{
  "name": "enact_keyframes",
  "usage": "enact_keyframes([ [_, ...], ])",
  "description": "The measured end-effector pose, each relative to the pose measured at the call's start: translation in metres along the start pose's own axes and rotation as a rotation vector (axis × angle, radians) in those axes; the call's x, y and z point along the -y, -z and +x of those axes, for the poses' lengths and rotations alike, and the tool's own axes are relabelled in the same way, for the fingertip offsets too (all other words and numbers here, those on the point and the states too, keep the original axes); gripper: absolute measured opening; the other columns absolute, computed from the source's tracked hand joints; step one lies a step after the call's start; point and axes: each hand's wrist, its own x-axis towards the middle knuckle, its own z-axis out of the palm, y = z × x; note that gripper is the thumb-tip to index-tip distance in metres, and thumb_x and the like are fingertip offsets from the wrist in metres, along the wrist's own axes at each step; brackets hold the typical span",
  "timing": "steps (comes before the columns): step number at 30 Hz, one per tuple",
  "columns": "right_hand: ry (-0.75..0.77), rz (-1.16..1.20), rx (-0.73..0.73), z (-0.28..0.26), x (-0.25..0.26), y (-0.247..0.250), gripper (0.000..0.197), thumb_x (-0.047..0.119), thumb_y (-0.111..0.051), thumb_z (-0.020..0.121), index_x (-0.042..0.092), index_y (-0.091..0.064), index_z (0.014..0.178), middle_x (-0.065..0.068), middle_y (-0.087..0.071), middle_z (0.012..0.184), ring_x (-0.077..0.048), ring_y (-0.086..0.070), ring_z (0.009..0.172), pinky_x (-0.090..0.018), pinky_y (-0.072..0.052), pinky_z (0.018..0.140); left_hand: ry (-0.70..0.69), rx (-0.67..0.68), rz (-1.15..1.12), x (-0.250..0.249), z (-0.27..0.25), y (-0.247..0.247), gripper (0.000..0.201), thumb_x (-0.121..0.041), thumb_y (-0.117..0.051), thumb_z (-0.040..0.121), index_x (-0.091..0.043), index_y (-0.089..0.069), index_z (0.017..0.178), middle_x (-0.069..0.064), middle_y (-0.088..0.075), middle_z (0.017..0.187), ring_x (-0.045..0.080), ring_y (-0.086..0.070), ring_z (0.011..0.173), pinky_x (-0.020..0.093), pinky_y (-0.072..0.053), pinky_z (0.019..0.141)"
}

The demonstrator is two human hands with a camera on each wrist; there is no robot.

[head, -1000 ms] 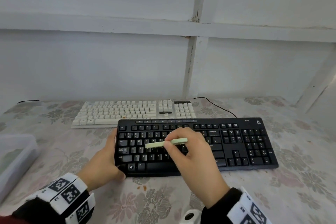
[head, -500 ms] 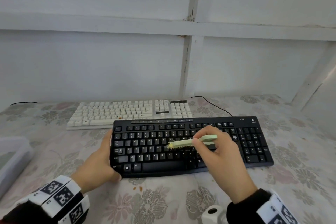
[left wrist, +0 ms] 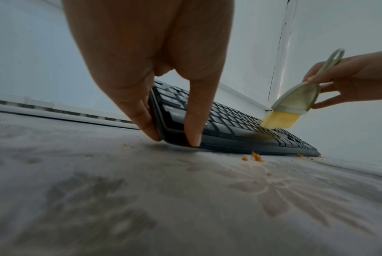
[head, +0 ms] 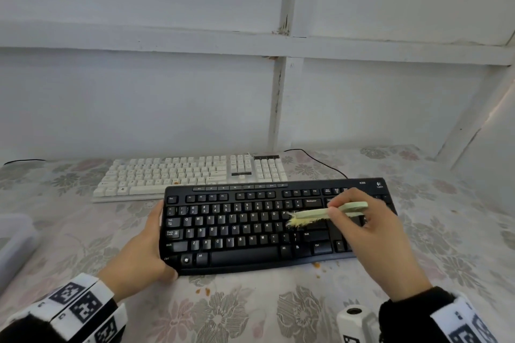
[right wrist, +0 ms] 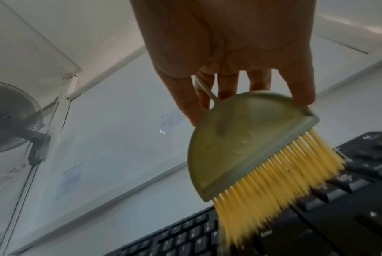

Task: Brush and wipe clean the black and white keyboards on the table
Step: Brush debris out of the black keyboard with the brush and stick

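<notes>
The black keyboard [head: 250, 225] lies on the flowered tablecloth, near the front. My left hand [head: 145, 248] grips its left end, thumb on the front corner and fingers along the side [left wrist: 174, 121]. My right hand [head: 370, 231] holds a pale green brush [head: 323, 213] with yellow bristles [right wrist: 279, 181]; the bristles touch the keys right of the letter block [left wrist: 275, 121]. The white keyboard [head: 189, 175] lies behind the black one, untouched.
Orange crumbs [head: 316, 264] lie on the cloth in front of the black keyboard [left wrist: 256, 156]. A clear plastic box [head: 14, 248] stands at the left edge. A white wall runs close behind the table. A fan [right wrist: 8, 117] hangs on the wall.
My right hand has swept the brush rightward across the black keyboard, from the middle letter keys to the right part. The left hand keeps its hold on the left end.
</notes>
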Motion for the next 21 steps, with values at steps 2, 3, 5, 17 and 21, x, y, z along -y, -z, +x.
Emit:
enact_keyframes([
  [2, 0.002, 0.035, -0.015, -0.001, 0.001, 0.004, 0.017, 0.019, -0.063, 0.086, 0.029, -0.063, 0.073, 0.013, -0.059, 0.071, -0.005, -0.046, 0.063, -0.012, -0.033, 0.054, -0.001, 0.001, 0.001, 0.000, 0.000, 0.000, 0.118, 0.011, -0.070, 0.059, -0.057, 0.001, 0.125, -0.001, -0.064, 0.093, 0.018, -0.066, 0.079, 0.029, -0.053, 0.068],
  [3, 0.004, 0.060, -0.004, -0.002, 0.002, 0.003, 0.015, 0.019, -0.063, 0.085, 0.029, -0.063, 0.074, 0.015, -0.060, 0.071, -0.005, -0.047, 0.064, -0.012, -0.033, 0.056, 0.001, 0.002, -0.002, -0.001, 0.000, 0.000, 0.118, 0.011, -0.070, 0.060, -0.056, 0.001, 0.125, -0.002, -0.064, 0.093, 0.018, -0.066, 0.079, 0.028, -0.052, 0.067],
  [5, 0.004, 0.087, 0.030, -0.004, 0.001, -0.003, 0.014, 0.018, -0.064, 0.085, 0.029, -0.063, 0.076, 0.014, -0.062, 0.075, -0.004, -0.051, 0.069, -0.016, -0.036, 0.063, 0.001, 0.002, -0.003, -0.001, 0.000, 0.000, 0.118, 0.011, -0.070, 0.060, -0.056, 0.001, 0.125, -0.001, -0.065, 0.093, 0.018, -0.065, 0.080, 0.026, -0.051, 0.067],
  [17, -0.010, 0.080, 0.023, 0.003, -0.020, 0.018, 0.010, 0.018, -0.064, 0.087, 0.024, -0.064, 0.080, 0.008, -0.060, 0.074, -0.012, -0.053, 0.072, -0.026, -0.040, 0.069, 0.005, -0.003, -0.022, 0.000, 0.001, -0.001, 0.119, 0.013, -0.070, 0.058, -0.057, -0.002, 0.126, -0.002, -0.063, 0.094, 0.018, -0.065, 0.079, 0.028, -0.051, 0.067],
  [21, -0.002, -0.016, -0.025, 0.007, -0.025, 0.025, 0.018, 0.014, -0.063, 0.087, 0.024, -0.064, 0.072, 0.013, -0.056, 0.066, -0.002, -0.048, 0.059, -0.010, -0.034, 0.056, 0.006, -0.007, -0.024, 0.000, 0.000, 0.000, 0.119, 0.013, -0.070, 0.058, -0.060, -0.002, 0.122, 0.001, -0.064, 0.093, 0.021, -0.065, 0.079, 0.032, -0.053, 0.069],
])
